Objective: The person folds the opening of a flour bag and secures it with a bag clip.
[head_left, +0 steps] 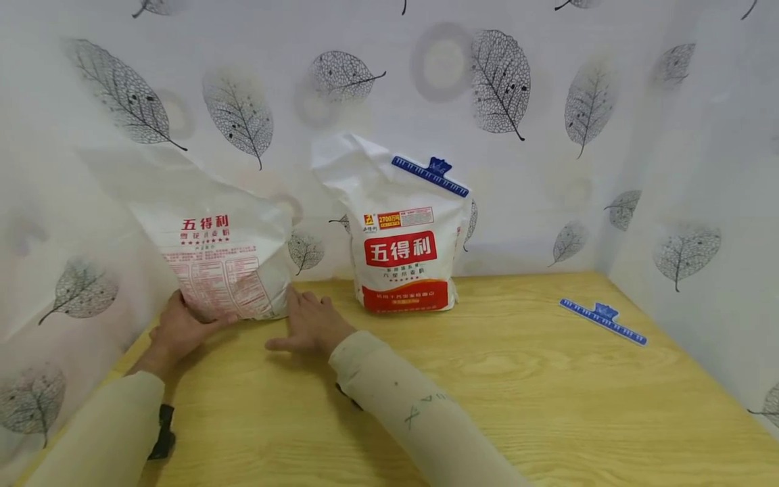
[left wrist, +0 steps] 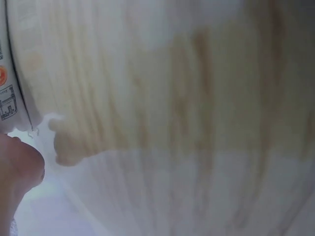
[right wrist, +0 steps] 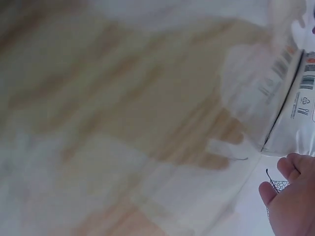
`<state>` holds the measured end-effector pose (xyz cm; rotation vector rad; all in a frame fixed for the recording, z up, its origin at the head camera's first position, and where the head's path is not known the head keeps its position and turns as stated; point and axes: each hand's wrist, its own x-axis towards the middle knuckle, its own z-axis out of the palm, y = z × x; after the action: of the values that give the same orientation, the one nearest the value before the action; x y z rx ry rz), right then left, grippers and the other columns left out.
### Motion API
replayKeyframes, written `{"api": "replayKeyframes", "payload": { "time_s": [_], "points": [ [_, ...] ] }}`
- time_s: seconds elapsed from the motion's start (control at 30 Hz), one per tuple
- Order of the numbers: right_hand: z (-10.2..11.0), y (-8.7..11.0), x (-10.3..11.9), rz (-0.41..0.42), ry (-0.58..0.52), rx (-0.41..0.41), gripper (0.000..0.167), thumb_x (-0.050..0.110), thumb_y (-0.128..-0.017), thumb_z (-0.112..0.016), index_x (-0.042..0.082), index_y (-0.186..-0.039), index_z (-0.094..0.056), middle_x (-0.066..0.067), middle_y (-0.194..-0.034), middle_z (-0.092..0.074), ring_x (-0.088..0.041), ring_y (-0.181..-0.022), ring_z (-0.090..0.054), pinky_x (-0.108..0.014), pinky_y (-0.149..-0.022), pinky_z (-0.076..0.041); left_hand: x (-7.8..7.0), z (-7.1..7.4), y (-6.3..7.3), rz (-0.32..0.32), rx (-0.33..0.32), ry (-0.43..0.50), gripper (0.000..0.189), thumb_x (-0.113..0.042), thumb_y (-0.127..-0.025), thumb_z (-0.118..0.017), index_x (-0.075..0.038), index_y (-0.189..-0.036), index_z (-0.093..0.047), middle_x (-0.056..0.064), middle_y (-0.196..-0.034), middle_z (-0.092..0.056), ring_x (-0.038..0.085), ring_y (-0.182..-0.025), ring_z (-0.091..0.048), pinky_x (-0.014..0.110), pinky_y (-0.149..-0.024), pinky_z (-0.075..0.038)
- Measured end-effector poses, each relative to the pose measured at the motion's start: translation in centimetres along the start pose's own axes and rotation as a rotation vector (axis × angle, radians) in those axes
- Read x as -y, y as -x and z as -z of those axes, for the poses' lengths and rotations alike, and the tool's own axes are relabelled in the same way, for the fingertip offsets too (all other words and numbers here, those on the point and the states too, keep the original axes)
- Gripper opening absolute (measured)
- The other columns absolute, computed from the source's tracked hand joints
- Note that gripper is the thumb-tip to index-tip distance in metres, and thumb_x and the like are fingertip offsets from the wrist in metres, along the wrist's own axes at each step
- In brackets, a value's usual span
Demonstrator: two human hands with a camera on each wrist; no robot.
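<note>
A white flour bag (head_left: pixel 222 270) with red print stands at the left of the table, its tall loose top leaning left. My left hand (head_left: pixel 182 331) touches its lower left corner, the thumb lying along the bottom front edge. Against its lower right side rests my right hand (head_left: pixel 313 321), fingers extended and thumb spread over the table. The left wrist view catches a strip of the bag (left wrist: pixel 12 98) above part of the left hand (left wrist: pixel 19 169). In the right wrist view the bag's printed underside edge (right wrist: pixel 290 118) shows beside the right hand (right wrist: pixel 295 196).
A second flour bag (head_left: pixel 402 270) stands to the right, its top closed by a blue clip (head_left: pixel 429 176). Another blue clip (head_left: pixel 602 320) lies on the wooden table (head_left: pixel 517 399) at the right. Leaf-patterned walls (head_left: pixel 389 40) enclose the back and sides.
</note>
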<state>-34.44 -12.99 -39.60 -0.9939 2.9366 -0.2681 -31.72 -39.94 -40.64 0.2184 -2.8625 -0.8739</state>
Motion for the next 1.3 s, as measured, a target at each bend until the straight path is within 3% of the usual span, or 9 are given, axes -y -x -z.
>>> {"api": "replayKeyframes", "payload": {
  "time_s": [0.2, 0.47, 0.67, 0.77, 0.93, 1.2, 1.3],
  "points": [
    [-0.2, 0.0, -0.2, -0.025, -0.060, -0.037, 0.114, 0.080, -0.082, -0.053, 0.008, -0.159, -0.009, -0.007, -0.160, -0.037, -0.023, -0.144, -0.038, -0.046, -0.115, -0.034, 0.2, -0.2, 0.2, -0.021, 0.001, -0.022, 0.127, -0.065, -0.077, -0.075, 0.001, -0.156, 0.000, 0.041, -0.153, -0.017, 0.069, -0.131, -0.014, 0.079, -0.089, -0.011],
    [-0.5, 0.1, -0.9, -0.030, -0.122, -0.075, 0.115, 0.084, -0.081, -0.049, 0.009, -0.159, -0.012, -0.004, -0.157, -0.042, -0.022, -0.141, -0.042, -0.049, -0.112, -0.035, 0.5, 0.0, 0.6, -0.001, 0.101, -0.071, 0.130, -0.070, -0.079, -0.069, 0.004, -0.155, 0.006, 0.045, -0.150, -0.016, 0.071, -0.127, -0.017, 0.078, -0.086, -0.017],
    [0.0, 0.7, -1.2, 0.000, -0.178, -0.119, 0.107, 0.082, -0.081, -0.051, 0.011, -0.155, -0.023, -0.004, -0.144, -0.055, -0.022, -0.130, -0.051, -0.047, -0.105, -0.040, 0.3, 0.2, 1.0, 0.001, 0.121, -0.046, 0.125, -0.068, -0.081, -0.068, 0.005, -0.155, 0.000, 0.045, -0.150, -0.016, 0.072, -0.127, -0.015, 0.079, -0.086, -0.013],
    [0.2, 0.9, -1.4, 0.018, -0.198, -0.125, 0.100, 0.080, -0.082, -0.052, 0.014, -0.154, -0.028, -0.003, -0.139, -0.058, -0.022, -0.126, -0.053, -0.046, -0.105, -0.040, 0.2, 0.3, 1.1, -0.041, 0.107, -0.011, 0.114, -0.063, -0.082, -0.071, 0.002, -0.154, -0.011, 0.043, -0.150, -0.020, 0.073, -0.126, -0.016, 0.081, -0.085, -0.013],
    [0.6, 1.2, -1.8, 0.039, -0.212, -0.097, 0.091, 0.077, -0.084, -0.054, 0.018, -0.151, -0.036, 0.001, -0.137, -0.059, -0.020, -0.125, -0.052, -0.042, -0.106, -0.038, 0.3, 0.3, 1.0, -0.121, 0.055, -0.031, 0.096, -0.059, -0.079, -0.077, 0.000, -0.140, -0.033, 0.038, -0.142, -0.039, 0.069, -0.122, -0.032, 0.078, -0.080, -0.024],
    [1.1, 1.7, -1.9, 0.014, -0.169, -0.073, 0.078, 0.071, -0.087, -0.057, 0.014, -0.140, -0.050, 0.001, -0.127, -0.065, -0.020, -0.119, -0.055, -0.037, -0.109, -0.036, -0.4, 0.8, 1.4, -0.208, 0.075, -0.050, 0.093, -0.049, -0.074, -0.085, 0.000, -0.136, -0.036, 0.034, -0.135, -0.047, 0.061, -0.122, -0.041, 0.081, -0.085, -0.028],
    [1.1, 1.8, -2.1, 0.035, -0.120, -0.068, 0.073, 0.072, -0.087, -0.055, 0.016, -0.134, -0.054, 0.002, -0.116, -0.068, -0.018, -0.108, -0.058, -0.037, -0.105, -0.039, -0.6, 0.8, 1.6, -0.234, 0.076, -0.073, 0.090, -0.048, -0.075, -0.085, 0.000, -0.135, -0.037, 0.034, -0.133, -0.049, 0.059, -0.120, -0.044, 0.079, -0.085, -0.029]
  ]
}}
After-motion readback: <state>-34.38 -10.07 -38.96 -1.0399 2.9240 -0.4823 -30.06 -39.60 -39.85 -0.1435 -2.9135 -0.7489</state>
